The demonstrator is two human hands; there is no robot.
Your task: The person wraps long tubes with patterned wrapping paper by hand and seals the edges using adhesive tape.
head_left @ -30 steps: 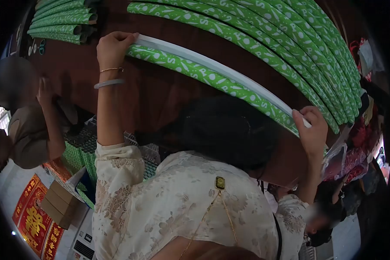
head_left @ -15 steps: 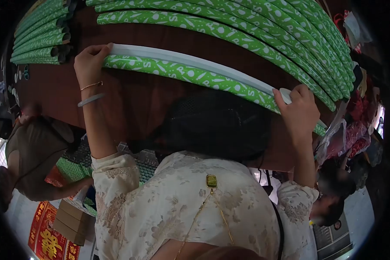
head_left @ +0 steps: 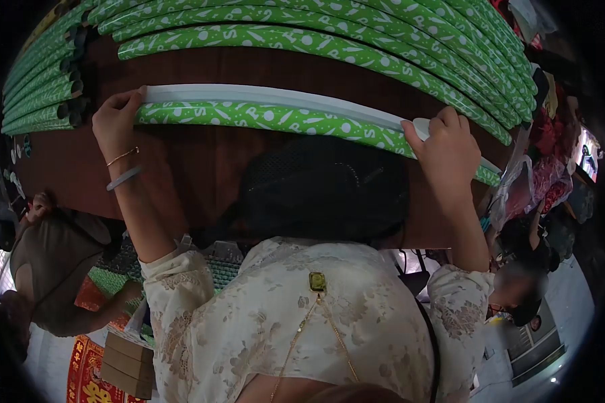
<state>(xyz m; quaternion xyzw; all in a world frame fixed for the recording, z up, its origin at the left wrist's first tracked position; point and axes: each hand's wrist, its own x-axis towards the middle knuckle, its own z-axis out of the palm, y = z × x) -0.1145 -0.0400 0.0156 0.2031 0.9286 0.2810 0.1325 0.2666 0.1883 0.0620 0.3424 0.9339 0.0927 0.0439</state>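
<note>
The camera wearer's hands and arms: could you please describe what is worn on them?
Both hands are gloveless. The left hand has a thin gold-coloured bracelet and a thicker pale grey bangle at the wrist; the right hand shows no jewellery. Cream sleeves with floral lace reach about the elbows.

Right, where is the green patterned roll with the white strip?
In the head view, the green patterned roll spans the upper middle, between the left hand and right hand, just beyond the black bag.
</note>
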